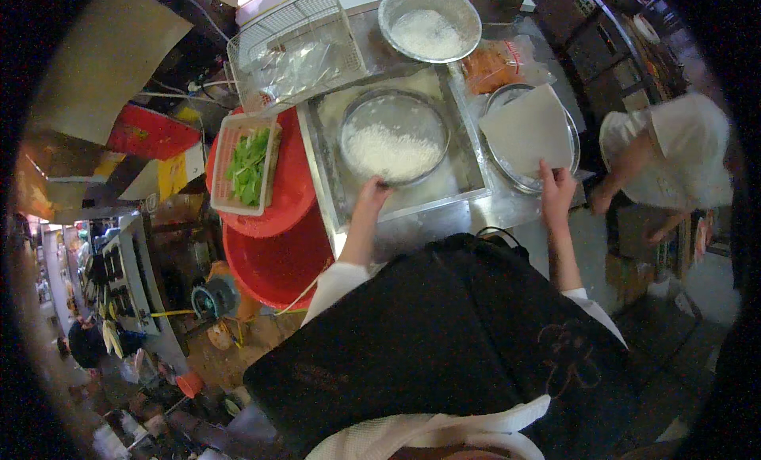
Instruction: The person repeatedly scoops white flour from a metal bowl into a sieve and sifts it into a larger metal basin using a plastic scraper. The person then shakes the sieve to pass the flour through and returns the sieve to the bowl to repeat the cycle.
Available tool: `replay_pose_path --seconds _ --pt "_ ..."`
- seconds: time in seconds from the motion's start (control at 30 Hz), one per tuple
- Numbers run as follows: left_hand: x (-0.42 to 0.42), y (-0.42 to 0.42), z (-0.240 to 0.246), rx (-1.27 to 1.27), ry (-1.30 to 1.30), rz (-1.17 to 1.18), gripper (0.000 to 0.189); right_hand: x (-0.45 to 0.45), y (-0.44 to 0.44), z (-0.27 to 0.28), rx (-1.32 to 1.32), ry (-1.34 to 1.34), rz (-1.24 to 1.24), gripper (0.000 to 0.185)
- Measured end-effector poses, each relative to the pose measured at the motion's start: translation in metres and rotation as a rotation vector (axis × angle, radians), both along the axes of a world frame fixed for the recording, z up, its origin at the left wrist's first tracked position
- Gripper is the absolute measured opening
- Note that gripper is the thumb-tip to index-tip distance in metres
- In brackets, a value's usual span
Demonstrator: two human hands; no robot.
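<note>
My left hand (373,195) grips the near rim of a round metal-rimmed sieve (447,140) with white flour (392,153) heaped in it. The sieve sits over a square metal tray (416,208) whose floor is dusted with pale powder. To the right, my right hand (557,189) pinches the lower edge of a white flat sheet (526,130), perhaps paper or cloth. That sheet lies over a round metal pan (575,145) and hides most of it. Beyond the tray stands a metal bowl (469,46) holding more white powder.
A wire basket (357,58) with clear plastic bags stands back left. Left of the tray, a plastic basket (219,189) of green leaves (248,165) rests on red tubs (279,264). An orange-filled plastic bag (493,64) lies back right. Another person (672,150) is at the far right.
</note>
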State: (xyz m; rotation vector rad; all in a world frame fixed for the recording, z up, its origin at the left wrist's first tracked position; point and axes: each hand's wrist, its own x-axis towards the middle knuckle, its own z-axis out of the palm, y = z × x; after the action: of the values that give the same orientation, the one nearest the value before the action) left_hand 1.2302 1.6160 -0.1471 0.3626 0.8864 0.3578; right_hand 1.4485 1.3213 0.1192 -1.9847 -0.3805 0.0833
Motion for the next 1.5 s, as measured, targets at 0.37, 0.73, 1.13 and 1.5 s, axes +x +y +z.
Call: replay_pose_path --seconds 0.37,0.73,1.13,1.5 --pt "-0.018 0.002 0.000 0.010 -0.177 0.016 0.018 -0.001 0.006 0.000 0.060 -0.055 0.054 0.018" --pt "-0.011 -0.018 0.065 0.099 0.044 -0.139 0.033 0.020 0.001 -0.029 0.016 -0.056 0.016 0.021" --pt "-0.007 -0.037 0.050 0.272 0.043 -0.144 0.029 0.022 0.017 -0.026 0.064 -0.078 0.087 0.019" --pt "-0.017 -0.032 0.071 0.151 0.037 -0.074 0.027 -0.002 0.052 0.002 0.186 -0.081 0.173 0.017"
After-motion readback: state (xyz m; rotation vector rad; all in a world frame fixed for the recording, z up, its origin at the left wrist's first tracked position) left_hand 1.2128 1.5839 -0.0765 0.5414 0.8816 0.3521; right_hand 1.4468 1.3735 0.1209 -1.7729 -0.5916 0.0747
